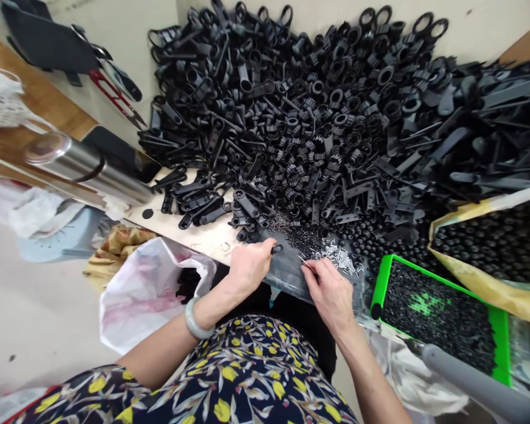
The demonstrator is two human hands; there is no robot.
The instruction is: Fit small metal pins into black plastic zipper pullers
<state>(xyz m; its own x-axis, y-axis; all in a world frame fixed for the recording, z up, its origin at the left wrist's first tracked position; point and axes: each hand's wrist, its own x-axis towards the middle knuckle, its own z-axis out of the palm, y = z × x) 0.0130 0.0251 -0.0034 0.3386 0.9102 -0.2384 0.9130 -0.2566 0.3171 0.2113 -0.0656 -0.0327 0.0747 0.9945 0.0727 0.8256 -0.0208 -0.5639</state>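
Head camera view shows the left hand (249,265) closed around a small black plastic piece (277,248), its end looking out beside the thumb, near the front edge of the worktop. The right hand (333,294) pinches a thin metal pin (302,259) between the fingertips, and piece and pin are apart, so these two are not joined. How many pieces are finished I cannot tell: a smaller group of black levers (203,200) lies on the pale board (168,232), but the very big heap of black plastic parts (335,94) rises behind. Short silver pins (339,257) lie just beyond the right hand, with black beads (371,247) around. This heap crowds the hands and leaves them only a narrow strip. At the right sits a green tray (382,282) of small black bits; at the left, a steel thermos (123,182).
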